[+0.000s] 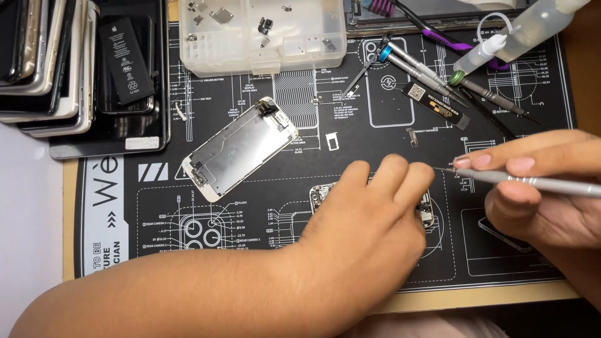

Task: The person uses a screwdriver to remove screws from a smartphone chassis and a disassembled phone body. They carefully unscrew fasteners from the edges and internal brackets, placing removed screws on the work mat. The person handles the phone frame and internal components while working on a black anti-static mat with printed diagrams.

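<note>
Left hand [366, 219] pressed palm-down over a small phone circuit board [427, 211] at mid-mat, fingers spread, gripping nothing, merely pinning it. Right hand [541, 188] pinching a slim silver metal screwdriver [532, 182], tip aimed at the board's right edge. Upper left on the black printed work mat [263, 263]: a white phone screen assembly [240, 148], face down. Behind it, a clear plastic parts tray [263, 37]. Two more screwdrivers [426, 72] lying upper right.

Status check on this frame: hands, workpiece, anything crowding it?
Left hand flat over small phone board. Right hand grips silver screwdriver, tip at board. Detached screen assembly apart, upper left.
</note>
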